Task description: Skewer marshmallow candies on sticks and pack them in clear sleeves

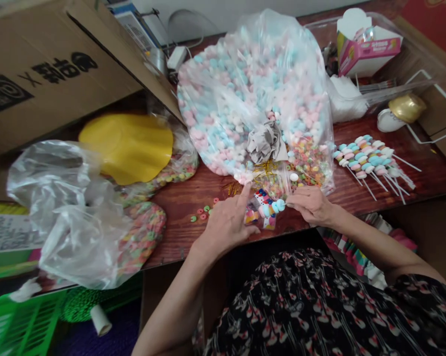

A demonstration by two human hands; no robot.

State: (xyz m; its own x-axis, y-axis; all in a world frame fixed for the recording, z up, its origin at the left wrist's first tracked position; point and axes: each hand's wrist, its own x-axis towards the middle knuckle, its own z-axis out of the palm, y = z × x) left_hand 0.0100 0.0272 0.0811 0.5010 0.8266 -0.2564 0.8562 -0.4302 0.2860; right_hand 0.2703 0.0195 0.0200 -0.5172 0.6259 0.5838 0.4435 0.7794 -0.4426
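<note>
My right hand is closed in a pinch at the end of a marshmallow skewer threaded with pale blue, white and orange pieces. Under the skewer lie small printed wrappers. My left hand has its index finger stretched toward pink and white marshmallows at the mouth of a big clear bag; its thumb is held apart. Whether the fingertip touches them I cannot tell. Gold twist ties and a bag of coloured cereal rings lie just beyond my hands.
Finished-looking marshmallow skewers are piled at the right. Loose cereal rings lie left of my left hand. A cardboard box, a yellow sheet and another ring bag fill the left side. A gold-topped cup stands far right.
</note>
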